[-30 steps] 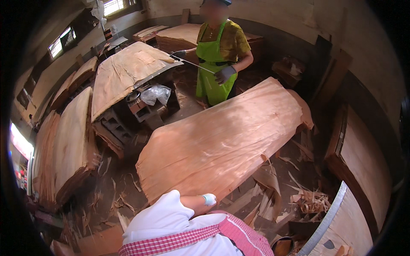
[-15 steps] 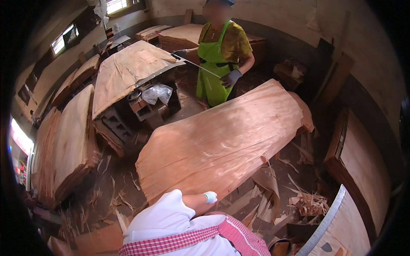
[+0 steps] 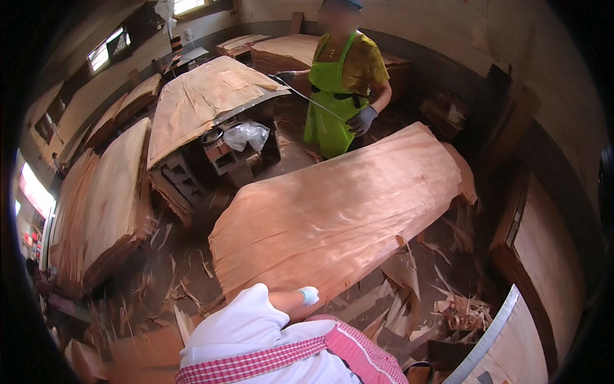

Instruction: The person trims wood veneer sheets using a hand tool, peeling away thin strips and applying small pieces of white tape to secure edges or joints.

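My left hand point(image 3: 309, 296), in a pale glove, is at the near edge of a stack of thin, reddish wood veneer sheets point(image 3: 339, 205). The white-sleeved arm bends across in front of me; the fingers are too small and hidden to make out. My right hand is out of view. Past the stack stands a person in a green apron point(image 3: 332, 115) and grey gloves, with a thin pale strip point(image 3: 313, 101) stretched between the hands. The top sheet looks wavy, with an uneven outline.
A veneer-topped bench point(image 3: 204, 96) stands at the far left, with a clear plastic bag point(image 3: 246, 136) beneath its edge. More veneer stacks point(image 3: 115, 205) lean at the left. Torn veneer scraps point(image 3: 400, 288) litter the floor. A metal-edged board point(image 3: 489, 339) juts up at the lower right.
The view has shifted slightly, so most things sit a little further right. My gloved left hand has drawn slightly left along the stack's near edge. The person still holds the strip.
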`<state>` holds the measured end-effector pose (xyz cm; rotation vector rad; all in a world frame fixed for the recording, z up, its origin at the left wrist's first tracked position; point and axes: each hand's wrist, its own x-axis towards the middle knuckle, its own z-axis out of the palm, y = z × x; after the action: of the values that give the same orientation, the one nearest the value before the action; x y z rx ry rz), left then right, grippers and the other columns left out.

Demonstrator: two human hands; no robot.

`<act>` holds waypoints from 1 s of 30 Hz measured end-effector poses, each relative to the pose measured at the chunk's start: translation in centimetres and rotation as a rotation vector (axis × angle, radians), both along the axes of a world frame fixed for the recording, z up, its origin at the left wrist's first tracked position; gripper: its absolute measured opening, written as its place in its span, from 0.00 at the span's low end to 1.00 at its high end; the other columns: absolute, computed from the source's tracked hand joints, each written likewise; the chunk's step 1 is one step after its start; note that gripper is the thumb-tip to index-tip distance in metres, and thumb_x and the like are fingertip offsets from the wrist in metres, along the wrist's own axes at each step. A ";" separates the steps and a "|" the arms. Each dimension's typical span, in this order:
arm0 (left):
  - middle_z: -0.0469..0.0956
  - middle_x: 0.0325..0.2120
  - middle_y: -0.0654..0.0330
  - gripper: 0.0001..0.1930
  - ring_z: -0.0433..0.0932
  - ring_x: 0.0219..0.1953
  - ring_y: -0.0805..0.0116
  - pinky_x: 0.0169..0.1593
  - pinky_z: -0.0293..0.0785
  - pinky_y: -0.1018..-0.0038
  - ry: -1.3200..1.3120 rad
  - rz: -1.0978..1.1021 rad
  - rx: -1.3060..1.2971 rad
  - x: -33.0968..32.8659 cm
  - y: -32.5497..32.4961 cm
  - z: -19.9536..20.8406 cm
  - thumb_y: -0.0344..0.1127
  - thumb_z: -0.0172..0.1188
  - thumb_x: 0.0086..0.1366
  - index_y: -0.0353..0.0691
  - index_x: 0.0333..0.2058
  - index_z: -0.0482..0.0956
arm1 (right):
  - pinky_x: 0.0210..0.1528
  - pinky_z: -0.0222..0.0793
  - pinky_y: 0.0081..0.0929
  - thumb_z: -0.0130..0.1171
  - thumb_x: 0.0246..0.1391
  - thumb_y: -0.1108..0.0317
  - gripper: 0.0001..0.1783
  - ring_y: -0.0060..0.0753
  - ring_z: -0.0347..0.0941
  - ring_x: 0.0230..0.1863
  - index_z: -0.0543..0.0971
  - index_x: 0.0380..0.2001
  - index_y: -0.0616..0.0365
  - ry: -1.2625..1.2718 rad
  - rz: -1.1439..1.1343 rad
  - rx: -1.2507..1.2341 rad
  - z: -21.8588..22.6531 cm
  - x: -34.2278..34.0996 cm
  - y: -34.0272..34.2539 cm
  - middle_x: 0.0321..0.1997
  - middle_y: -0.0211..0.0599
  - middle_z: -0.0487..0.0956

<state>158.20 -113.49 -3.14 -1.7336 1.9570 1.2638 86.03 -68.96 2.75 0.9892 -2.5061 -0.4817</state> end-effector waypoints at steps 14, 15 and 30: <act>0.82 0.37 0.52 0.14 0.82 0.40 0.53 0.43 0.78 0.61 -0.135 0.206 0.139 4.0 7.7 -0.7 0.41 0.52 0.59 0.43 0.35 0.85 | 0.50 0.71 0.44 0.45 0.58 0.59 0.21 0.56 0.75 0.46 0.77 0.42 0.65 -0.620 -0.008 -0.007 3.5 2.3 -12.4 0.44 0.60 0.77; 0.82 0.37 0.51 0.14 0.82 0.41 0.52 0.44 0.78 0.61 -0.150 0.124 0.124 4.5 8.1 -1.4 0.41 0.52 0.59 0.43 0.35 0.85 | 0.50 0.71 0.44 0.45 0.58 0.58 0.22 0.57 0.75 0.46 0.77 0.42 0.65 -0.642 -0.019 -0.010 3.6 2.5 -12.7 0.44 0.60 0.77; 0.82 0.26 0.52 0.16 0.80 0.24 0.61 0.30 0.76 0.64 0.083 0.308 0.066 3.4 7.4 -2.0 0.38 0.52 0.60 0.38 0.42 0.81 | 0.51 0.70 0.47 0.45 0.56 0.59 0.23 0.66 0.73 0.48 0.76 0.42 0.71 -0.743 0.102 -0.002 2.5 2.3 -13.7 0.44 0.67 0.76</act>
<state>161.56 -106.11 -5.13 -2.0366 1.7137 1.5015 88.33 -82.71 5.26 1.4972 -3.0536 -0.0720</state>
